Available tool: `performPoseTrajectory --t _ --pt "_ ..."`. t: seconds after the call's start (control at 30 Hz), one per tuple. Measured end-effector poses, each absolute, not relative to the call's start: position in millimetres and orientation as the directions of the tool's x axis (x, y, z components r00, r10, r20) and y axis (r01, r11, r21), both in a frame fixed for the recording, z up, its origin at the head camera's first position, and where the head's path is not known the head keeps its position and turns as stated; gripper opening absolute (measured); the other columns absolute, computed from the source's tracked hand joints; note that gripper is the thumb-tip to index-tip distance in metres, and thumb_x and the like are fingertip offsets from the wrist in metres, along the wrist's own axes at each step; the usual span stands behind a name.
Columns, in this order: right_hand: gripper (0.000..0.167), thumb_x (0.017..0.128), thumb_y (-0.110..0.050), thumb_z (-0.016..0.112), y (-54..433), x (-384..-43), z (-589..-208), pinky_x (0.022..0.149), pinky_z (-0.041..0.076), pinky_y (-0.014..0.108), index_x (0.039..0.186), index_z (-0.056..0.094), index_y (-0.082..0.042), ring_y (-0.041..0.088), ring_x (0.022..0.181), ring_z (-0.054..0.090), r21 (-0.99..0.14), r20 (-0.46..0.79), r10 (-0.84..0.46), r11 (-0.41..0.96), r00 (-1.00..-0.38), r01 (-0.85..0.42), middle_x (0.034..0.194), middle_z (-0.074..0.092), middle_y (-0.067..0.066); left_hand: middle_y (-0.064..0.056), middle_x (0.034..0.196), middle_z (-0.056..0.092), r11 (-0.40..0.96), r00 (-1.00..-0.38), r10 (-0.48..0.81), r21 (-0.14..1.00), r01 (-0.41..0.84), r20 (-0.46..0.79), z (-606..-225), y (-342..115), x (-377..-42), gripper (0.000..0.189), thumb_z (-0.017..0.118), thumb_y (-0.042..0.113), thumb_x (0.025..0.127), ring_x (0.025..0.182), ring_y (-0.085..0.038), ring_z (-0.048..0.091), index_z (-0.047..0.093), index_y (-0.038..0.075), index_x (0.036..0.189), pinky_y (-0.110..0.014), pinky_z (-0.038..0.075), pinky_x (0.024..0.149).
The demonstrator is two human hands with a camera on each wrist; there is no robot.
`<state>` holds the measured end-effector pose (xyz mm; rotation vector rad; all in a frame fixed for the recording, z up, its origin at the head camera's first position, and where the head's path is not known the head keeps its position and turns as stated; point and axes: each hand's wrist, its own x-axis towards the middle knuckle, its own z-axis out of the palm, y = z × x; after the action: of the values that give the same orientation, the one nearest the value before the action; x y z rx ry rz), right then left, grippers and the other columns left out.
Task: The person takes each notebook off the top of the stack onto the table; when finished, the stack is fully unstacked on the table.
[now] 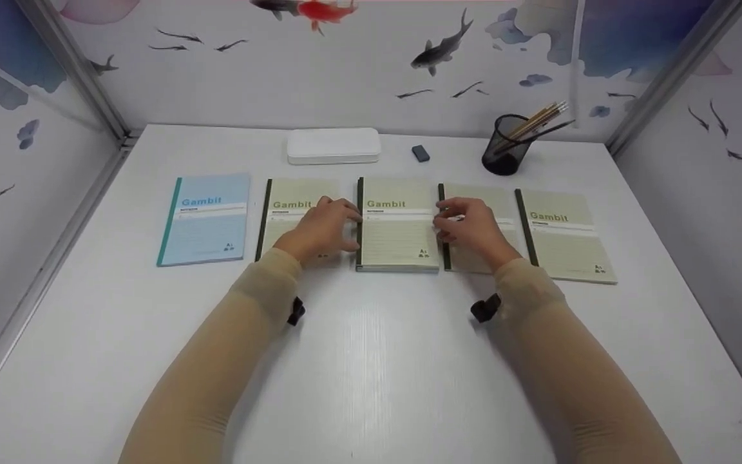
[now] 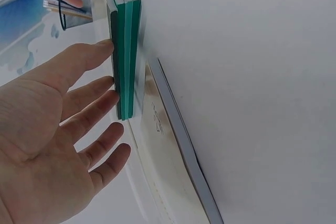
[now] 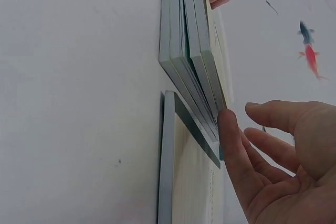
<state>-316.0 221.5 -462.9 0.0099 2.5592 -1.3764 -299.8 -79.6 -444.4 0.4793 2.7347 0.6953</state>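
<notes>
A stack of notebooks (image 1: pixel 399 232), beige cover uppermost, lies in the middle of a row on the table. Its layered spines (image 2: pixel 125 61), dark on top and green below, face my left hand (image 1: pixel 324 225). That hand's thumb and fingertips are right at the spine side, fingers loosely bent. My right hand (image 1: pixel 472 225) has its fingertips at the opposite edge of the stack, near a corner in the right wrist view. Beneath my left hand is a beige notebook (image 1: pixel 275 235), and beneath my right hand another beige notebook (image 1: pixel 467 258); each is partly hidden.
A blue notebook (image 1: pixel 207 225) lies at the far left, a beige notebook (image 1: pixel 567 241) at the right. Behind the row are a white case (image 1: pixel 333 146), a dark eraser (image 1: pixel 420 153) and a black mesh cup (image 1: pixel 505 148) of pencils. Printed panels enclose the table.
</notes>
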Motion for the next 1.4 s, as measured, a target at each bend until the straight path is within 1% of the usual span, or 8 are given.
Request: performPoseTrajectory --t 0.2,0.33,0.47,0.67,0.83,1.0,1.17,1.4 --pt "0.048 0.095 -0.016 0.074 215.5 -318.4 -465.4 0.077 0.063 0.029 0.14 0.061 -0.007 0.019 0.088 0.072 -0.823 -0.185 -0.083 0.558 -0.979 0.108 0.122 0.065 0.014 -0.001 0.152 0.052 0.834 -0.903 0.391 0.484 0.266 -0.178 -445.4 -79.7 -301.2 0.056 0.082 0.026 0.089 0.141 -0.029 0.04 0.065 0.012 0.141 -0.044 0.04 0.117" --pt "0.054 0.092 -0.02 0.079 211.7 -318.8 -466.2 0.076 0.063 0.029 0.14 0.061 -0.006 0.019 0.089 0.072 -0.816 -0.21 -0.059 0.561 -0.976 0.141 0.119 0.065 0.013 -0.003 0.15 0.053 0.833 -0.901 0.404 0.471 0.29 -0.16 -446.4 -79.2 -301.5 0.055 0.082 0.025 0.089 0.139 -0.029 0.041 0.066 0.011 0.139 -0.044 0.041 0.117" --pt "0.054 0.09 -0.021 0.08 209.1 -318.5 -468.3 0.075 0.062 0.028 0.139 0.062 -0.006 0.019 0.087 0.071 -0.795 -0.235 -0.049 0.585 -0.971 0.163 0.115 0.066 0.012 -0.002 0.151 0.052 0.84 -0.903 0.393 0.467 0.277 -0.171 -446.9 -78.3 -300.3 0.055 0.082 0.026 0.089 0.139 -0.028 0.041 0.065 0.012 0.14 -0.044 0.04 0.117" --pt "0.052 0.091 -0.019 0.08 207.5 -318.6 -467.6 0.074 0.061 0.026 0.138 0.062 -0.003 0.017 0.085 0.072 -0.781 -0.264 -0.037 0.594 -0.964 0.191 0.115 0.067 0.012 0.0 0.153 0.05 0.849 -0.9 0.392 0.453 0.272 -0.193 -445.7 -79.0 -299.4 0.058 0.082 0.029 0.088 0.139 -0.028 0.04 0.064 0.015 0.142 -0.045 0.039 0.117" --pt "0.051 0.091 -0.015 0.079 206.5 -320.6 -463.8 0.072 0.06 0.024 0.137 0.063 -0.004 0.015 0.083 0.071 -0.787 -0.284 -0.018 0.575 -0.959 0.223 0.118 0.069 0.014 0.003 0.15 0.054 0.841 -0.904 0.402 0.451 0.3 -0.147 -448.4 -83.0 -303.6 0.058 0.084 0.034 0.086 0.136 -0.024 0.041 0.067 0.018 0.138 -0.042 0.039 0.116" --pt "0.049 0.092 -0.014 0.077 207.5 -322.3 -464.9 0.073 0.06 0.025 0.138 0.063 -0.006 0.016 0.085 0.07 -0.804 -0.309 -0.01 0.537 -0.951 0.256 0.119 0.068 0.013 0.001 0.151 0.054 0.826 -0.897 0.423 0.462 0.324 -0.127 -452.6 -86.3 -306.2 0.062 0.085 0.036 0.085 0.135 -0.025 0.041 0.065 0.014 0.14 -0.042 0.039 0.116" --pt "0.048 0.096 -0.013 0.071 211.1 -323.9 -468.1 0.078 0.06 0.025 0.141 0.06 -0.004 0.016 0.091 0.066 -0.826 -0.342 -0.009 0.479 -0.94 0.296 0.121 0.065 0.012 -0.001 0.152 0.054 0.813 -0.885 0.453 0.457 0.36 -0.109 -455.7 -88.3 -305.6 0.064 0.082 0.038 0.087 0.134 -0.027 0.042 0.062 0.013 0.143 -0.044 0.04 0.115" --pt "0.049 0.096 -0.01 0.067 218.4 -320.3 -466.0 0.077 0.06 0.028 0.143 0.054 -0.005 0.015 0.089 0.066 -0.861 -0.331 -0.024 0.417 -0.943 0.292 0.12 0.061 0.012 0.0 0.153 0.054 0.807 -0.88 0.46 0.468 0.361 -0.114 -457.4 -88.6 -305.4 0.063 0.082 0.038 0.087 0.136 -0.027 0.041 0.064 0.012 0.141 -0.043 0.039 0.117"
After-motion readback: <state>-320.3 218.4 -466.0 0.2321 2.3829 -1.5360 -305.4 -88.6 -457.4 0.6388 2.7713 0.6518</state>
